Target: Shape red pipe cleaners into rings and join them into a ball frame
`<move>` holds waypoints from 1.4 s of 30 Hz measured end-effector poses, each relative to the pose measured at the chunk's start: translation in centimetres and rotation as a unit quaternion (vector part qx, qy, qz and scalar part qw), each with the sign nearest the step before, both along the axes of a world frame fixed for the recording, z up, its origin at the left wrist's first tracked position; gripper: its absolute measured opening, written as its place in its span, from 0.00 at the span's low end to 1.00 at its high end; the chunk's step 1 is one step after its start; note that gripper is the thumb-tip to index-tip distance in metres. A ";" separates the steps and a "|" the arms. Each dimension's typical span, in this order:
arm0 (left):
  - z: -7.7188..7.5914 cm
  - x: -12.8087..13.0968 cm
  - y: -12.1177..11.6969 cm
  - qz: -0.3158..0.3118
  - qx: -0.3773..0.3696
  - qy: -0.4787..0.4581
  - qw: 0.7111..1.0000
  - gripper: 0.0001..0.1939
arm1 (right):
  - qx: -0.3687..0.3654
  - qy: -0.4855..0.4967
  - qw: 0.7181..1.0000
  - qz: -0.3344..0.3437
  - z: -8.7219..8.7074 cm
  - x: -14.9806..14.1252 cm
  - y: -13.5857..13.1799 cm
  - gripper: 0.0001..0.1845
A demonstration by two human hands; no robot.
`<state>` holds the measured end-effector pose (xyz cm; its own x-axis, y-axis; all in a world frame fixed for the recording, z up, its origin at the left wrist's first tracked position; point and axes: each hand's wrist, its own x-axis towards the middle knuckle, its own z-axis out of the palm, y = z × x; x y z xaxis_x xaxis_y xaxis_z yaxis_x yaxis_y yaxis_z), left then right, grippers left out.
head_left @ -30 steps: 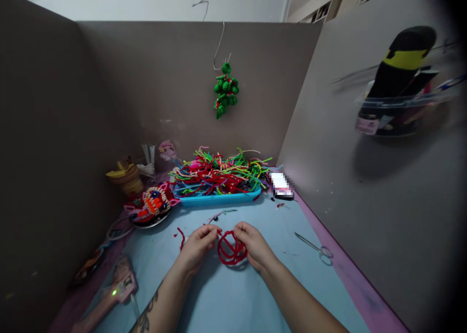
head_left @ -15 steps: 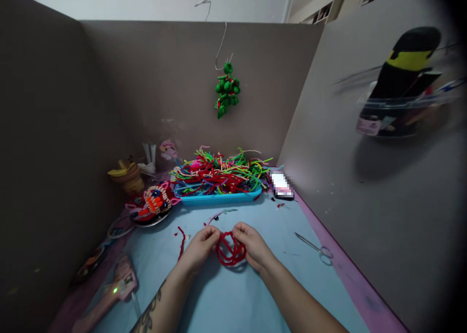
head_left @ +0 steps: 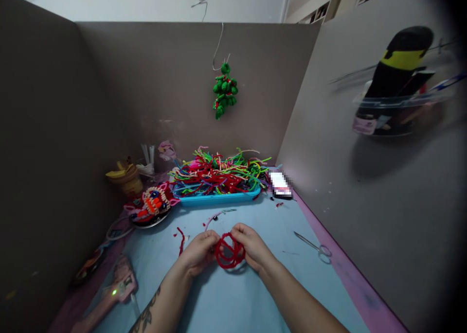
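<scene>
Between my hands is a round frame of red pipe cleaners [head_left: 226, 266], built of rings with strips crossing inside. My left hand [head_left: 202, 249] pinches its left side, thumb and fingers closed together. At the upper right of the frame, my right hand [head_left: 251, 243] grips it between thumb and fingers. The frame is held just above the light blue mat [head_left: 233, 304]. A loose red pipe cleaner piece [head_left: 181, 240] lies on the mat to the left of my left hand.
A blue tray [head_left: 219, 198] heaped with colourful pipe cleaners stands at the back. Scissors [head_left: 314, 247] lie on the right, a pink glue gun [head_left: 122, 279] at the front left. A plate [head_left: 153, 222] bears a red figure. A phone [head_left: 280, 183] lies beside the tray.
My left fingers have shifted slightly down along the red frame, and the frame has turned a little. The whole view has moved slightly. Both hands keep hold of it.
</scene>
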<state>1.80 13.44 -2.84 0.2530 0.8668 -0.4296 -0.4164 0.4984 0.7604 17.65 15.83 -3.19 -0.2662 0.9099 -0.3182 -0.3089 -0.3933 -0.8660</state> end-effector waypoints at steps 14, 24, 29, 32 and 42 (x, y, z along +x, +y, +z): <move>0.5 -2.1 1.9 0.153 -0.031 -0.190 0.969 0.08 | 0.044 0.097 0.994 -0.003 0.2 -0.1 -0.3 0.23; 0.8 -1.8 1.2 0.134 0.038 -0.157 0.978 0.06 | 0.139 0.079 0.987 0.025 0.0 -0.3 -0.3 0.23; 1.6 -1.2 0.6 0.125 0.092 -0.049 0.987 0.11 | 0.172 -0.027 0.983 -0.063 0.1 0.3 0.0 0.16; 2.3 -0.4 -0.1 0.115 0.177 0.097 0.973 0.11 | 0.303 -0.136 0.936 -0.120 0.7 0.9 -0.4 0.09; 2.6 0.9 -1.4 0.029 0.249 0.158 0.955 0.14 | 0.456 -0.202 0.865 0.050 2.2 1.0 -1.8 0.11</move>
